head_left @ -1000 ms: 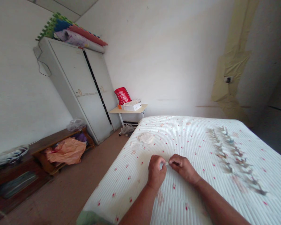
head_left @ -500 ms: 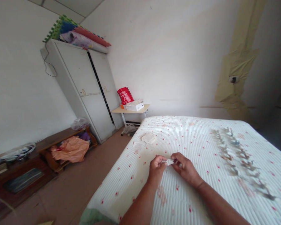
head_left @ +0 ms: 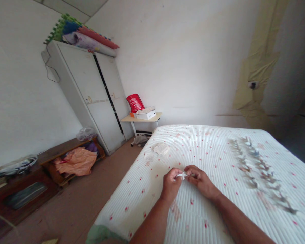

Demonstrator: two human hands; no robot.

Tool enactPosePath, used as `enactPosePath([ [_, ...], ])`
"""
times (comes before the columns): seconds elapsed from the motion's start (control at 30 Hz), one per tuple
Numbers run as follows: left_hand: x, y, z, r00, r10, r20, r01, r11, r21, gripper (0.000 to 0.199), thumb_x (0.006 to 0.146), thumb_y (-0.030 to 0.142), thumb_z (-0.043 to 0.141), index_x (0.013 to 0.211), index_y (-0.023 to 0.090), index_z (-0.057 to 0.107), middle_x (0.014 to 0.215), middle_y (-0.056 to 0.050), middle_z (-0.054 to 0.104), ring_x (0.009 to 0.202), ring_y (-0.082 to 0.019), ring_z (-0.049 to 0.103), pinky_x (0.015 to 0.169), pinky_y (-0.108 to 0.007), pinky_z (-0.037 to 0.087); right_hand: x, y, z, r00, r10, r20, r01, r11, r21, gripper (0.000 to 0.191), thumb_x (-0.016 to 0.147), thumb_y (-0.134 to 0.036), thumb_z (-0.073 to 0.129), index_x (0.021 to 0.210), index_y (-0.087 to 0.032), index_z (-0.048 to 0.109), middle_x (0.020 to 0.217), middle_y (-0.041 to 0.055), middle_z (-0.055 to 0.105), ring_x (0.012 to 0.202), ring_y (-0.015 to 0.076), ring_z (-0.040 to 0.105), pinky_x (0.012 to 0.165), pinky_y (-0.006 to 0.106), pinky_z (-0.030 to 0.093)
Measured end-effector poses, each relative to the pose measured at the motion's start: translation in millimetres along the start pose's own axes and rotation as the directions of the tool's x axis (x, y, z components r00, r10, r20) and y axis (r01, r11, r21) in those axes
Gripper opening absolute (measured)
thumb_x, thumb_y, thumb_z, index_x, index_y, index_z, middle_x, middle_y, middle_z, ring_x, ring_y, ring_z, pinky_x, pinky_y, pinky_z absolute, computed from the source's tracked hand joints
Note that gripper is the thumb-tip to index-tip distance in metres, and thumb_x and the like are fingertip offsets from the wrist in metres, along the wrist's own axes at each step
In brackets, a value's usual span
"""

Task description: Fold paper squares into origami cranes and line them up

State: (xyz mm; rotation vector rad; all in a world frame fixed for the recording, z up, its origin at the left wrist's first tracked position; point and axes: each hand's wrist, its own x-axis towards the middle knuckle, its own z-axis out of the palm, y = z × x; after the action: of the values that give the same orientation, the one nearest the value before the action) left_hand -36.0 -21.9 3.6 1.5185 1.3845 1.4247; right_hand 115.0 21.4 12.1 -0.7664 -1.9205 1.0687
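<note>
Between my two hands, over the middle of the bed, is a small folded piece of white paper (head_left: 183,175). My left hand (head_left: 171,183) pinches its left end between thumb and fingers. The right end is gripped in the fingertips of my right hand (head_left: 200,181). Farther left on the bed lies a small stack of printed paper pieces (head_left: 161,148), with a loose printed sheet (head_left: 149,156) beside it. On the right, several small folded-looking figures (head_left: 265,176) stand in rows; their exact shape is blurred.
The bed (head_left: 193,210) has a striped white cover with red dots. Beyond it, a small table (head_left: 128,119) bears a red bag (head_left: 135,102) and a white box (head_left: 146,115). A grey cabinet (head_left: 78,84) and a low wooden cabinet (head_left: 48,152) stand to the left.
The fingers have shifted slightly around the folded paper, and more of its creased middle shows between them. The view has moved a little; the things on the bed stay in place.
</note>
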Motion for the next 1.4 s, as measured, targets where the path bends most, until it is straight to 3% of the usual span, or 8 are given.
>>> enactPosePath([
  [0.2,-0.6,4.4,-0.4,0.998,0.030,0.046,-0.030,1.000,0.004,0.022,0.068,0.007,0.046,0.085,0.016,0.057,0.079,-0.001,0.063,0.076,-0.012,0.056,0.070,-0.021,0.041,-0.1,1.0,0.0,0.998,0.050,-0.027,-0.048,0.996,0.077,0.024,0.077,-0.038,0.053,0.065,-0.018,0.048,0.079,0.0025,0.056,0.070,0.0136,0.050,0.065,0.026,0.039],
  [0.47,-0.1,0.3,-0.8,0.994,-0.072,0.081,0.083,0.988,-0.132,0.025,0.068,0.012,0.050,0.092,0.015,0.055,0.066,0.002,0.055,0.056,-0.008,0.047,0.053,-0.017,0.033,0.5,1.8,1.2,0.968,0.250,-0.023,-0.239,0.945,0.223,0.027,0.067,-0.041,0.062,0.061,-0.017,0.051,0.056,-0.0036,0.050,0.053,0.0095,0.043,0.052,0.022,0.033],
  [0.77,1.0,0.8,-2.3,0.988,-0.108,0.107,0.127,0.973,-0.194,0.028,0.064,0.019,0.060,0.091,0.014,0.056,0.067,0.001,0.056,0.058,-0.009,0.048,0.053,-0.018,0.032,0.4,4.2,3.2,0.969,0.239,-0.058,-0.226,0.958,0.178,0.022,0.067,-0.034,0.060,0.057,-0.017,0.051,0.050,-0.0047,0.050,0.049,0.0085,0.041,0.050,0.022,0.032],
  [1.0,3.2,0.1,-3.5,0.981,-0.150,0.120,0.178,0.943,-0.280,0.034,0.060,0.020,0.063,0.093,0.014,0.054,0.062,0.003,0.051,0.053,-0.007,0.044,0.051,-0.018,0.030,-0.9,-2.4,3.4,0.957,0.288,-0.047,-0.267,0.929,0.255,0.019,0.067,-0.032,0.061,0.059,-0.017,0.053,0.052,-0.0027,0.057,0.050,0.0096,0.046,0.054,0.023,0.034],
  [1.1,2.6,1.2,-3.7,0.981,-0.147,0.125,0.175,0.951,-0.257,0.036,0.060,0.022,0.065,0.093,0.014,0.054,0.059,0.004,0.048,0.051,-0.006,0.041,0.049,-0.018,0.028,-1.3,-3.7,3.2,0.946,0.324,-0.007,-0.303,0.895,0.328,0.017,0.066,-0.030,0.062,0.060,-0.017,0.052,0.051,-0.0036,0.056,0.049,0.0095,0.046,0.054,0.023,0.035],
  [1.23,1.0,1.3,-3.5,0.985,-0.115,0.131,0.142,0.966,-0.218,0.039,0.061,0.021,0.064,0.097,0.016,0.052,0.058,0.006,0.045,0.050,-0.005,0.038,0.049,-0.017,0.027,0.0,-3.4,4.8,0.958,0.280,0.068,-0.282,0.863,0.419,0.019,0.063,-0.029,0.065,0.070,-0.018,0.052,0.051,-0.0062,0.052,0.048,0.0086,0.045,0.052,0.022,0.034],
  [1.4,0.1,0.5,-3.0,0.983,-0.090,0.158,0.121,0.972,-0.201,0.047,0.064,0.019,0.062,0.108,0.016,0.048,0.059,0.006,0.045,0.053,-0.006,0.040,0.052,-0.018,0.029,2.3,-0.4,7.9,0.959,0.243,0.146,-0.278,0.901,0.332,0.019,0.065,-0.032,0.064,0.072,-0.017,0.054,0.055,-0.0056,0.049,0.050,0.0081,0.043,0.051,0.022,0.032],
])
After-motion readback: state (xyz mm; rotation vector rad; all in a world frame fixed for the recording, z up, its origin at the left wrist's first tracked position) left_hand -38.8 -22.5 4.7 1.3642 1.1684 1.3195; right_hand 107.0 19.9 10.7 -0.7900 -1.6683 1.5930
